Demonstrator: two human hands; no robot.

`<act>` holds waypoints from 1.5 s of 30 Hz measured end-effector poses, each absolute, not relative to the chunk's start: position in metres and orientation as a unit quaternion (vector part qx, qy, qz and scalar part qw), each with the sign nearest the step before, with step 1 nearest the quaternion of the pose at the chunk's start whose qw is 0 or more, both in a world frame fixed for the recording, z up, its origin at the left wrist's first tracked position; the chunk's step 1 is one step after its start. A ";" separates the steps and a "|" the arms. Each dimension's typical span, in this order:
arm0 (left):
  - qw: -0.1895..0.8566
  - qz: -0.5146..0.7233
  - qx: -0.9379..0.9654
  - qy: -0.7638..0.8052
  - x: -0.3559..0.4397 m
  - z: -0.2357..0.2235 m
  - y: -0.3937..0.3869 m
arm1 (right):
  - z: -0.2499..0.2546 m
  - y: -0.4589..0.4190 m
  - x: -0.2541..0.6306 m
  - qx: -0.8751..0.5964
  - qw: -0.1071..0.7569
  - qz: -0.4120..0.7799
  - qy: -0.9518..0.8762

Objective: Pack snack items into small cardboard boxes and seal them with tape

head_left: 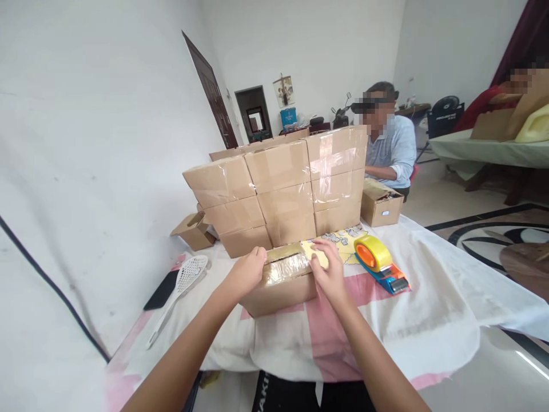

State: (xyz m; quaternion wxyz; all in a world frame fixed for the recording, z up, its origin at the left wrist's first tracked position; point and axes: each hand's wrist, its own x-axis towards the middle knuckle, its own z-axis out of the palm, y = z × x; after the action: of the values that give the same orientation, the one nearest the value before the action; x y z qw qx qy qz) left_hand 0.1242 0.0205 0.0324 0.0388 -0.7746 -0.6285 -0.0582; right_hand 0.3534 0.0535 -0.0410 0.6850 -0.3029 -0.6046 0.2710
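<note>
A small cardboard box [283, 294] lies in front of me, with shiny clear tape [286, 269] across its top. The narrow slot along the far side of the top shows dark. My left hand [251, 268] is closed on the box's upper left end, fingertips bent over the edge. At the opposite end, my right hand [329, 269] grips the upper right corner, its thumb and curved forefinger a little apart. Just right of that hand sits a tape dispenser [392, 280] in blue and orange, carrying a yellow tape roll [380, 253].
Behind the box rises a wall of stacked, taped cartons [281, 189]. On the left lie a white slotted skimmer [191, 274], a black flat object [160, 290] and an open carton [194, 232]. Another carton [381, 206] stands near a seated person [392, 146]. A second person sits far right.
</note>
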 end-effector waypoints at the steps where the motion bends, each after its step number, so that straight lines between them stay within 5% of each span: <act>1: 0.032 -0.064 -0.768 -0.637 0.125 0.036 0.012 | -0.035 0.034 0.352 -0.302 0.700 0.284 -0.581; 6: -0.011 -0.104 -0.755 -0.647 0.144 0.058 -0.045 | -0.016 -0.049 0.328 -0.242 0.501 0.679 -0.479; 9: -0.018 -0.086 -0.776 -0.624 0.163 0.060 -0.080 | -0.023 -0.070 0.307 -0.275 0.414 0.742 -0.450; 25: 0.031 -0.152 -0.753 -0.639 0.174 0.031 -0.114 | -0.048 -0.095 0.298 -0.342 0.445 0.615 -0.554; 33: -0.064 -0.146 -0.814 -0.559 0.157 0.043 -0.121 | -0.047 -0.099 0.303 -0.354 0.445 0.643 -0.513; 45: 0.077 -0.046 -0.873 -0.480 0.156 0.065 -0.112 | -0.038 -0.104 0.314 -0.340 0.423 0.642 -0.542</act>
State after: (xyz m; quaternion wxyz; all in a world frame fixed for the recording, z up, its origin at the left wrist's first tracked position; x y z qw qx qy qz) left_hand 0.1555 -0.1121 0.0654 0.0773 -0.8727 -0.4799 -0.0462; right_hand 0.3141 -0.1039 -0.0377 0.4231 -0.3401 -0.5419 0.6416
